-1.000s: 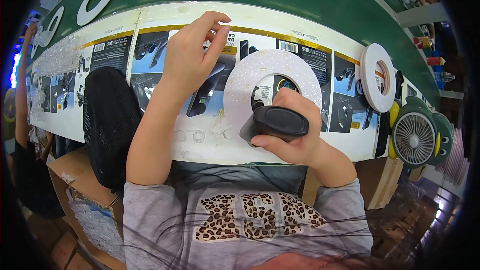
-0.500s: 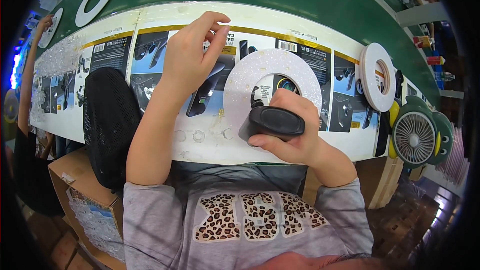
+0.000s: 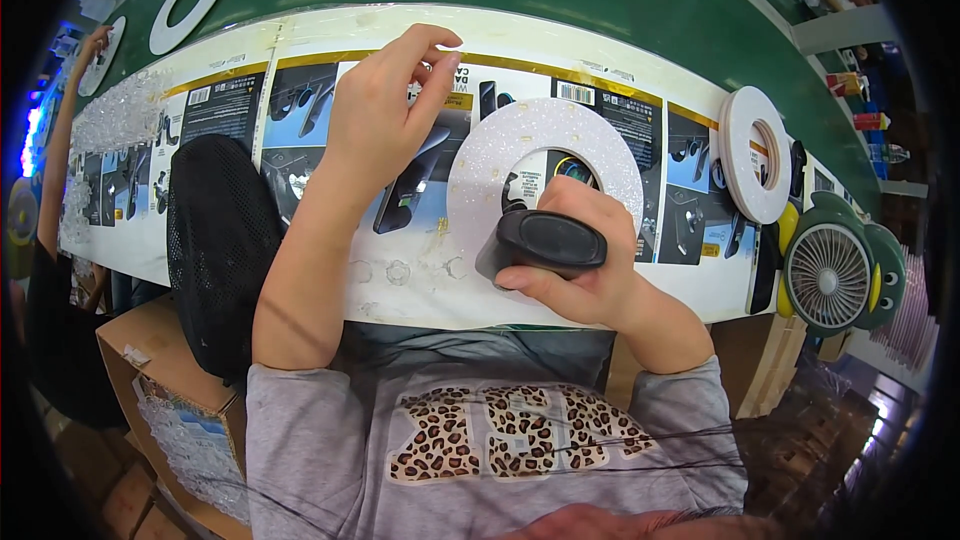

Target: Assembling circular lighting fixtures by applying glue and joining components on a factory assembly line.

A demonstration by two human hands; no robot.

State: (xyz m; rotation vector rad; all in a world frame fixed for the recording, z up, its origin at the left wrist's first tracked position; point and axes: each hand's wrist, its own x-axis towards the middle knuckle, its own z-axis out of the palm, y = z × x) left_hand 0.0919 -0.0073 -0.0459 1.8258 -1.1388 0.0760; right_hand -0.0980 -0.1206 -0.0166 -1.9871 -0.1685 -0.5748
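My right hand (image 3: 590, 250) is wrapped round a dark grey handheld tool (image 3: 552, 240) with a rounded black end; its working end is hidden beneath. The hand and tool are over the near part of a white glittery ring (image 3: 490, 155) lying flat on the printed sheets. A few small yellowish marks show on the ring. To the left of the ring, my left hand (image 3: 390, 100) is raised over the sheets. Its fingers are bent and its thumb stands apart from the forefinger, with nothing visible between them. Small clear round pieces (image 3: 398, 273) lie near the table's front edge.
More white rings (image 3: 735, 155) stack at the right, beside a green fan (image 3: 828, 275). A black mesh item (image 3: 215, 250) sits left of my forearm. Clear pieces (image 3: 120, 115) are heaped farther left, where another person's hand (image 3: 97, 40) touches a ring. A cardboard box (image 3: 160, 350) stands below.
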